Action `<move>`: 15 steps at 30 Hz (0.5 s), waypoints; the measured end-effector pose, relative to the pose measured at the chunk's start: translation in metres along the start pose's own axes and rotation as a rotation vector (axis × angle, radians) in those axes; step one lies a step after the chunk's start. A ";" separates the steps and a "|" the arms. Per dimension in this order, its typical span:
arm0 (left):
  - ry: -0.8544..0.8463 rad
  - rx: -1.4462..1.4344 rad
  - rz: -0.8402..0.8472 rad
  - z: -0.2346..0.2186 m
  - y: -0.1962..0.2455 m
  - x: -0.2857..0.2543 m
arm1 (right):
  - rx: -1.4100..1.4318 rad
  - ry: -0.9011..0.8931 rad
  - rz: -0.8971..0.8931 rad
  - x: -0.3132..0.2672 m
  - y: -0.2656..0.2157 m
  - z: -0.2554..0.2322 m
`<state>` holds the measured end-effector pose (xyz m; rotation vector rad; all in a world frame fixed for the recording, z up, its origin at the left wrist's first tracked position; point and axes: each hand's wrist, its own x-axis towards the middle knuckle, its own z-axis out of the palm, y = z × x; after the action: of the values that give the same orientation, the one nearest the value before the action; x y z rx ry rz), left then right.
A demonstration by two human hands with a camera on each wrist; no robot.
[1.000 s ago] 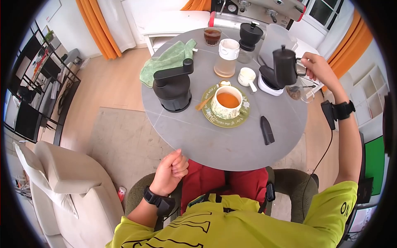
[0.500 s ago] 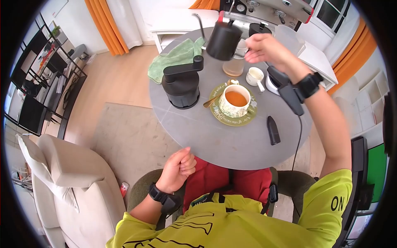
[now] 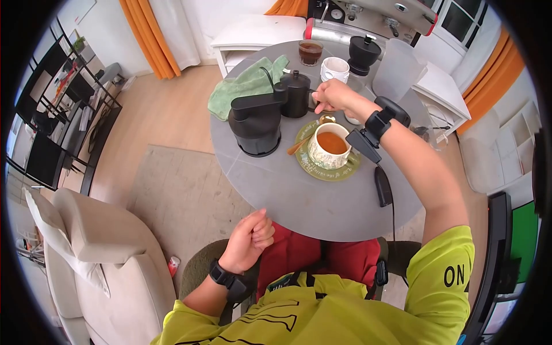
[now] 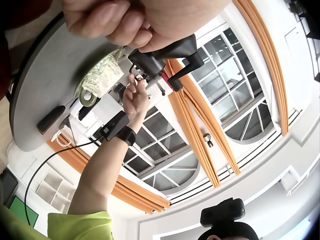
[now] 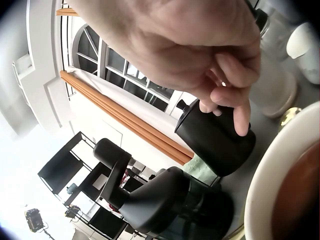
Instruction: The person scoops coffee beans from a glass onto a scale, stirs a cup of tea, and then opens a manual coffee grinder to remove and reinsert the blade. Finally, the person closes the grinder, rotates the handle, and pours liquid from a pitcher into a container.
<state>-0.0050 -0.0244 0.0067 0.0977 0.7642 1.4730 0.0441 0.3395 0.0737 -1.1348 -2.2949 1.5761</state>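
Observation:
In the head view, my right hand [image 3: 339, 98] holds the black kettle [image 3: 296, 95] by its handle, fingers curled there; in the right wrist view they hide most of that handle. The kettle [image 5: 212, 137] is upright beside the black grinder [image 3: 255, 129], apparently on the grey table [image 3: 310, 210]. Nearer me, a patterned cup [image 3: 329, 146] of orange-brown liquid sits on a green saucer [image 3: 316, 171] with a small spoon [image 3: 299, 145]. My left hand [image 3: 250, 238] hangs loosely curled by the table's front edge, holding nothing; its curled fingers [image 4: 112, 22] show in the left wrist view.
A green cloth [image 3: 238, 89] lies behind the grinder. Farther back are a glass of dark liquid [image 3: 310, 53], a white cup [image 3: 334, 69], a second grinder [image 3: 363, 54] and a clear container [image 3: 397, 72]. A black object [image 3: 382, 187] lies right of the saucer.
My right hand has carried the kettle from the table's right side, across the back, to the left, then lowered it beside the grinder. My left hand has barely moved.

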 end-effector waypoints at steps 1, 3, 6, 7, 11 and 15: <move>0.008 -0.001 -0.004 0.000 0.000 0.000 | -0.024 0.017 -0.001 0.002 0.002 0.002; 0.013 0.002 -0.008 0.002 0.001 0.000 | -0.036 0.025 -0.003 0.004 0.006 0.005; 0.020 -0.002 -0.011 0.002 0.001 0.001 | -0.070 0.023 -0.004 0.006 0.010 0.006; 0.023 -0.008 -0.012 0.002 0.001 0.001 | -0.063 0.020 0.000 0.006 0.011 0.008; 0.024 -0.008 -0.012 0.002 0.001 0.001 | -0.129 0.014 -0.002 0.007 0.012 0.011; 0.029 -0.021 -0.018 0.000 0.000 0.003 | -0.268 0.045 -0.045 0.007 0.015 0.010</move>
<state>-0.0051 -0.0220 0.0059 0.0530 0.7710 1.4680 0.0413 0.3391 0.0547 -1.1507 -2.5386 1.2416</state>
